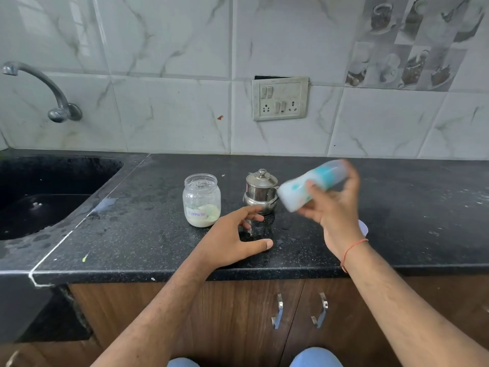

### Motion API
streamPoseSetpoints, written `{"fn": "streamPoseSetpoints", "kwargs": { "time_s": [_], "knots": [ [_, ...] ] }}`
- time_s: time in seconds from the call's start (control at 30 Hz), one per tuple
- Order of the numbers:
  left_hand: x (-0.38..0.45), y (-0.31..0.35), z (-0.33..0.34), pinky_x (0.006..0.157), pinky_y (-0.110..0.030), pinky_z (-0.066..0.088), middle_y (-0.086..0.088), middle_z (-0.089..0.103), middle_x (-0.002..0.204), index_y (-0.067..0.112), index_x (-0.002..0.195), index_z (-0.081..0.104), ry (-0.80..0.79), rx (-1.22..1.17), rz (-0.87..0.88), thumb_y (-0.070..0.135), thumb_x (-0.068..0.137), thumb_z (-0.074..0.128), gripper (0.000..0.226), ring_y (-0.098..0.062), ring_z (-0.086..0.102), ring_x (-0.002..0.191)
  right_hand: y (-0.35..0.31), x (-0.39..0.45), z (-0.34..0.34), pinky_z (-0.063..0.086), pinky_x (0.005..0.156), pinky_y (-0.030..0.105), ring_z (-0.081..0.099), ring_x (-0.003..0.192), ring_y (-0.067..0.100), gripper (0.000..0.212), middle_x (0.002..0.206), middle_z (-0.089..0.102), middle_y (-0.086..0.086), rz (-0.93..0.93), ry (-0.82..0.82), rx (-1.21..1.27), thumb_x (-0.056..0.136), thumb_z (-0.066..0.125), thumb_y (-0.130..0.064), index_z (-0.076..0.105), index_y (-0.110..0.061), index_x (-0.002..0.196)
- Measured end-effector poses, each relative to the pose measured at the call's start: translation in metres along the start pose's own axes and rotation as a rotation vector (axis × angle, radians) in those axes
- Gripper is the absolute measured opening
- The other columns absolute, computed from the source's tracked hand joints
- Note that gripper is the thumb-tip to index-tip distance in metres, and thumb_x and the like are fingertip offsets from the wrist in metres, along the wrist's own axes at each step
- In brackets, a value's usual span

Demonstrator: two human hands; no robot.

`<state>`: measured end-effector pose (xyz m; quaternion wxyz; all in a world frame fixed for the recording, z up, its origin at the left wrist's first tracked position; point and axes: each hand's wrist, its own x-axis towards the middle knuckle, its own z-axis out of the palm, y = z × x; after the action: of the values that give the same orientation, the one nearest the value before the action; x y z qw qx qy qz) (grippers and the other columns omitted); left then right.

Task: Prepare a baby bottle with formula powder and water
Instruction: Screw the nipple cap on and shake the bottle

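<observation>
Left hand (238, 241) lies open on the worktop (132, 234); right hand (333, 215) grips the blurred bottle (309, 185) mid-frame: light, smooth plastic, best held round the middle.

A: Where is the milky, teal-printed plastic baby bottle (309, 185) lying?
B: It is tilting on its side, blurred, above the counter.
A: And the clear glass jar labelled "Formula" (201, 200)?
B: It is standing upright, lidless, holding a little pale powder.
</observation>
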<state>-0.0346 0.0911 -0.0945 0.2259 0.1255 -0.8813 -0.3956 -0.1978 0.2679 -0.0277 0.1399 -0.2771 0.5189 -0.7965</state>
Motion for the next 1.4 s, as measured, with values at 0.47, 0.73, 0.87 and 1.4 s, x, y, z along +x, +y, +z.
{"fn": "streamPoseSetpoints", "kwargs": {
  "time_s": [0.47, 0.73, 0.87, 1.4],
  "knots": [
    [0.000, 0.001, -0.001, 0.112, -0.039, 0.056, 0.036, 0.069, 0.130, 0.047, 0.153, 0.055, 0.006, 0.007, 0.003, 0.067, 0.075, 0.088, 0.087, -0.002, 0.068, 0.115, -0.001, 0.004, -0.005, 0.066, 0.069, 0.050, 0.079, 0.101, 0.031, 0.071, 0.120, 0.071, 0.007, -0.004, 0.049, 0.037, 0.095, 0.075, -0.001, 0.038, -0.034, 0.147],
    [-0.001, 0.001, -0.001, 0.112, -0.035, 0.055, 0.033, 0.070, 0.130, 0.047, 0.153, 0.055, 0.013, 0.018, 0.001, 0.054, 0.081, 0.095, 0.083, -0.002, 0.067, 0.114, -0.001, 0.008, -0.003, 0.066, 0.072, 0.053, 0.079, 0.102, 0.034, 0.072, 0.118, 0.072, 0.005, 0.035, 0.023, 0.056, 0.096, 0.074, -0.003, 0.038, -0.035, 0.149],
    [-0.001, 0.002, -0.001, 0.111, -0.035, 0.056, 0.036, 0.069, 0.129, 0.046, 0.155, 0.055, 0.006, 0.020, -0.004, 0.056, 0.079, 0.095, 0.086, -0.001, 0.067, 0.114, 0.004, 0.002, 0.002, 0.066, 0.070, 0.053, 0.079, 0.101, 0.034, 0.074, 0.108, 0.077, 0.007, 0.043, -0.113, -0.095, 0.092, 0.077, 0.001, 0.044, -0.038, 0.146],
    [0.000, 0.001, -0.001, 0.111, -0.034, 0.056, 0.035, 0.069, 0.129, 0.047, 0.153, 0.055, 0.017, 0.030, 0.003, 0.054, 0.080, 0.096, 0.084, -0.003, 0.066, 0.115, 0.004, 0.004, -0.003, 0.066, 0.071, 0.050, 0.079, 0.102, 0.030, 0.068, 0.120, 0.072, 0.007, 0.014, 0.062, 0.080, 0.096, 0.074, -0.002, 0.041, -0.035, 0.145]
  ]
}}
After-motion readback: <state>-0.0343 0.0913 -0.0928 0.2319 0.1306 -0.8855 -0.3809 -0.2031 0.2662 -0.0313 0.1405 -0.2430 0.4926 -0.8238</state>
